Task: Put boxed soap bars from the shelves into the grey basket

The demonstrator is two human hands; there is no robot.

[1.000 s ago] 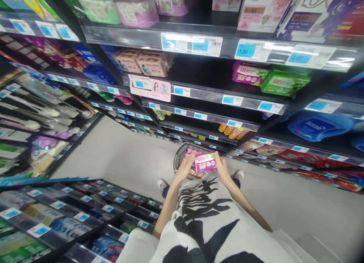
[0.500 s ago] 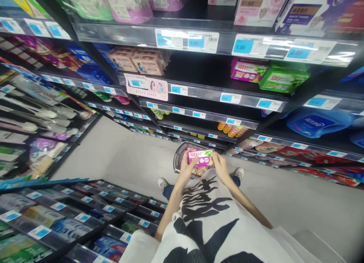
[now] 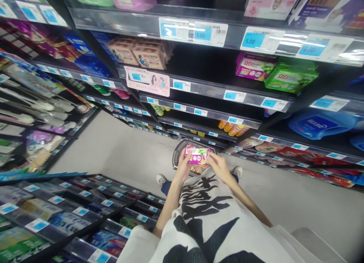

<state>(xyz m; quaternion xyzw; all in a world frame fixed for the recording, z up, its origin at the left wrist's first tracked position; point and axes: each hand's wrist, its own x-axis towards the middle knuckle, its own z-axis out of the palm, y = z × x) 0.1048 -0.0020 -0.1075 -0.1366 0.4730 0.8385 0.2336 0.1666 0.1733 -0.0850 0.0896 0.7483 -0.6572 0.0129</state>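
Observation:
I hold a small pink and green pack (image 3: 197, 155) in front of my body with both hands. My left hand (image 3: 183, 167) grips its left end, fingers wrapped round it. My right hand (image 3: 218, 166) pinches its right end. Just beyond the pack, a grey wire basket (image 3: 178, 155) stands on the floor with several small packs inside. A matching pink pack (image 3: 251, 67) and a green pack (image 3: 290, 79) lie on the shelf up to the right.
Black shelving (image 3: 204, 94) with blue price tags runs ahead and right. A low display rack (image 3: 71, 213) stands at lower left. Blue detergent bottles (image 3: 318, 124) sit on the right. Grey floor (image 3: 119, 153) lies between; my shoes (image 3: 162, 179) show below.
The pack has moved away from my body and slightly left, toward the basket, and tilted flatter. Both hands stayed on it.

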